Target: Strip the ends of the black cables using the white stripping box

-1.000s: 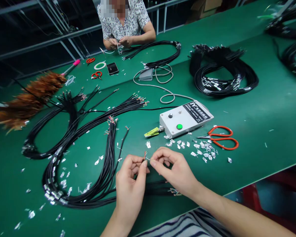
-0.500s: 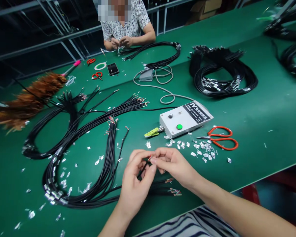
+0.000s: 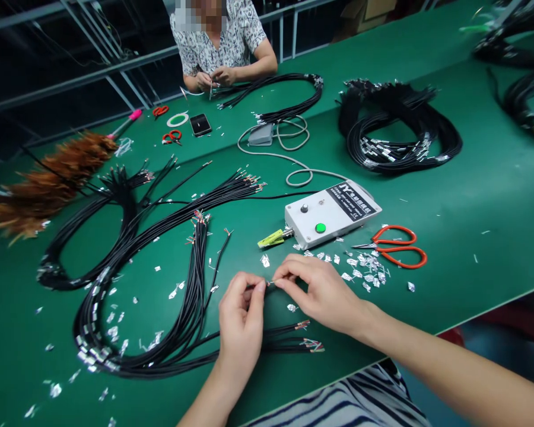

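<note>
My left hand (image 3: 241, 311) is closed in a pinch around the end of a black cable, mostly hidden behind the fingers. Bare wire ends (image 3: 270, 283) stick out toward my right hand (image 3: 321, 292), which pinches their tips between thumb and forefinger. Below my hands lie more black cables (image 3: 280, 344) with stripped coloured ends. To the left, a bundle of black cables (image 3: 194, 267) curves across the table. Just beyond my hands sits a grey box (image 3: 311, 222) with a green button, a knob and a yellow clip-like tip (image 3: 271, 238).
Orange-handled scissors (image 3: 398, 246) lie right of the box beside foil scraps (image 3: 369, 267). A cable coil (image 3: 404, 157) rests farther back, near a grey foot pedal (image 3: 261, 135). A feather duster (image 3: 66, 169) lies left. Across the green table (image 3: 471, 213) a person (image 3: 225, 44) handles cables.
My hands have drawn slightly apart. The right hand has moved to the right and pinches the wire tips, which now stretch straight between both hands.
</note>
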`<state>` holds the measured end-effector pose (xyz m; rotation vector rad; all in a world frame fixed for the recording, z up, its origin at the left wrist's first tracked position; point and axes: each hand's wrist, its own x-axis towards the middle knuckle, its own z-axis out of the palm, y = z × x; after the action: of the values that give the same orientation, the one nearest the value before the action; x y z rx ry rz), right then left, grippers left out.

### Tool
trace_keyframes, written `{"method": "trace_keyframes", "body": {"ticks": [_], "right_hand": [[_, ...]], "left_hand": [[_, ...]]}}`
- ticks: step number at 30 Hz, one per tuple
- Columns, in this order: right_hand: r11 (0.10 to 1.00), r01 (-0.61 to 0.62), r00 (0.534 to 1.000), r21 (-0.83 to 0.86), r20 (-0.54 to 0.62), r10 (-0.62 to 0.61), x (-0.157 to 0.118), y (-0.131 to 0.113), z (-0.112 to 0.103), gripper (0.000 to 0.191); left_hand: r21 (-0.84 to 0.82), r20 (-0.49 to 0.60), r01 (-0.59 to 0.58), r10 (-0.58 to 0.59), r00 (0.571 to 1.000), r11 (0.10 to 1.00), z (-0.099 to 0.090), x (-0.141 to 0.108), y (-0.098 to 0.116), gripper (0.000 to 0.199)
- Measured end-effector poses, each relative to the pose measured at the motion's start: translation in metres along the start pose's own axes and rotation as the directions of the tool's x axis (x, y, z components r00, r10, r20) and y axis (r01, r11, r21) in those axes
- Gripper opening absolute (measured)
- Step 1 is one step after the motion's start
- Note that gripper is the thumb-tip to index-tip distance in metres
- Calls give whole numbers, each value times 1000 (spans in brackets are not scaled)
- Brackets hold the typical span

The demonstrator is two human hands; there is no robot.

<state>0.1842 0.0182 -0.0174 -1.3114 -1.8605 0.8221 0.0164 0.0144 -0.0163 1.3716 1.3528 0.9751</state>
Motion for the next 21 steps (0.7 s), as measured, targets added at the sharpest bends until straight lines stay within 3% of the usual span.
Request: {"method": "trace_keyframes", "body": {"ticks": [2, 6, 10, 13, 15, 19, 21], "right_hand": [[991, 73, 997, -115, 11, -72, -1, 3, -4, 12], [910, 237, 971, -341, 45, -237, 5, 4, -4, 23], [794, 454, 889, -404, 144, -435, 18, 9, -6, 30], [711, 548, 834, -441, 218, -507, 24, 15, -13, 32], [673, 518, 846, -528, 196, -497, 28, 18, -18, 31], [619, 326, 908, -715, 57, -414, 39, 17, -23, 13], [578, 283, 930, -765, 72, -361, 46, 17, -23, 10]], "left_hand": [[-55, 1, 36, -36, 999, 998, 0, 4, 0, 19], [-73, 30, 19, -17, 999, 997, -2, 11, 1, 17], [13, 91, -89, 88, 992, 996, -7, 15, -1, 14], [12, 121, -118, 115, 986, 993, -10, 19, -3, 14], [-31, 106, -66, 69, 992, 997, -10, 23, -4, 14], [-93, 38, 34, -30, 999, 995, -9, 36, -5, 15], [-92, 20, 43, -42, 999, 995, -9, 44, -7, 16]]}}
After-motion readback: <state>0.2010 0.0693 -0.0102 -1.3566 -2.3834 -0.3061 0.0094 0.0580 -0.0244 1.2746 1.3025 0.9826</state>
